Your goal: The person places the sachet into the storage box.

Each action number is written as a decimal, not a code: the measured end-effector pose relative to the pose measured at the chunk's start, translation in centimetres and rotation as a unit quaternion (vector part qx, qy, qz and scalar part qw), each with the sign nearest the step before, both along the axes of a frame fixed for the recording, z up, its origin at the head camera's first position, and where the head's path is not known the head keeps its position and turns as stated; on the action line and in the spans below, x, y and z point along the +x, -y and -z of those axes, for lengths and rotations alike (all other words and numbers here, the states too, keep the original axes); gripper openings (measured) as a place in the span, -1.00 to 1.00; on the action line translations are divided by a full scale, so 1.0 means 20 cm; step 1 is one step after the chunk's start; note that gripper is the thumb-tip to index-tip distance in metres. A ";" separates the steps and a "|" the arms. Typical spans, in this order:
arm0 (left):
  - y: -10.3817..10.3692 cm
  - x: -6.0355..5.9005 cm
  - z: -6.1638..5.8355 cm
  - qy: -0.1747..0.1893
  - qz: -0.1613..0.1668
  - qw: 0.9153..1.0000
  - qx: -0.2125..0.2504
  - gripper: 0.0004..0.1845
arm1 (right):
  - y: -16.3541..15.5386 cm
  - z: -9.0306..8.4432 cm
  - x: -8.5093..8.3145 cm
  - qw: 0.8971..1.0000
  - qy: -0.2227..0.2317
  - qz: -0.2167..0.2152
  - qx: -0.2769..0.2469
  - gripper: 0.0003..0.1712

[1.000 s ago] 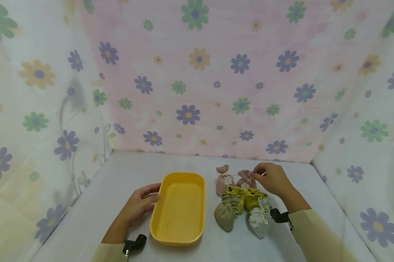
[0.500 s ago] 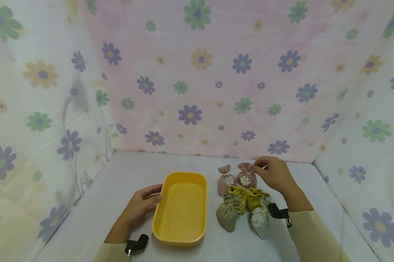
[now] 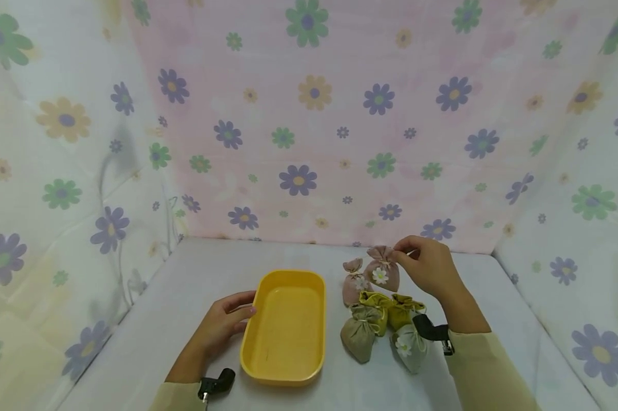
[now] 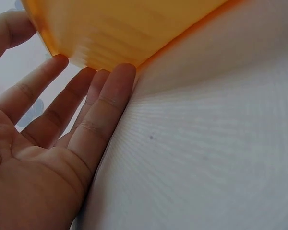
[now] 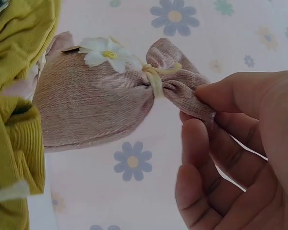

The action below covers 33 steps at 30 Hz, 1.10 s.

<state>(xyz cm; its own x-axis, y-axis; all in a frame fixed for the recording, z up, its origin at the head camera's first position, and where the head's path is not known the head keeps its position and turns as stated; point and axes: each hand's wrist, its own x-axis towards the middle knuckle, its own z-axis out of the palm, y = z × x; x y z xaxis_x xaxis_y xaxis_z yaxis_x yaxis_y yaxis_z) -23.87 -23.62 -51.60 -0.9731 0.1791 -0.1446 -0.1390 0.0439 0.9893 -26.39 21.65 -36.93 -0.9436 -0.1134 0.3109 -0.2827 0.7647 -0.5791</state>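
Observation:
My right hand (image 3: pixel 425 264) pinches the gathered top of a pink sachet (image 3: pixel 382 269) with a white flower and holds it lifted above the table; the right wrist view shows the pink sachet (image 5: pixel 101 96) hanging from my fingertips (image 5: pixel 206 93). Below it lie a second pink sachet (image 3: pixel 352 283), two yellow-green sachets (image 3: pixel 386 308), a khaki sachet (image 3: pixel 359 338) and a pale green sachet (image 3: pixel 409 347). My left hand (image 3: pixel 225 323) rests with straight fingers (image 4: pixel 105 96) against the left side of the yellow tray (image 3: pixel 285 326), also seen as the yellow tray (image 4: pixel 120 28).
The table (image 3: pixel 196 274) is covered in white cloth and walled by flower-print fabric (image 3: pixel 309 114) at the back and both sides. Black wrist-camera mounts (image 3: pixel 216 383) sit on both sleeves.
My right hand has raised the pink flowered sachet off the table, up and slightly back. The left hand and the tray have stayed put.

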 end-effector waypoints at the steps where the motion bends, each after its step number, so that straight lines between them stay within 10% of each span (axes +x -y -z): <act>1: 0.00 0.00 0.00 0.002 -0.002 1.000 -0.002 -0.40 | 0.01 0.00 0.00 1.000 -0.004 0.002 0.000 -0.82; 33: 0.00 -0.01 0.01 0.016 -0.024 1.000 -0.011 -0.45 | 0.49 0.01 -0.02 0.993 -0.013 -0.106 -0.059 -0.94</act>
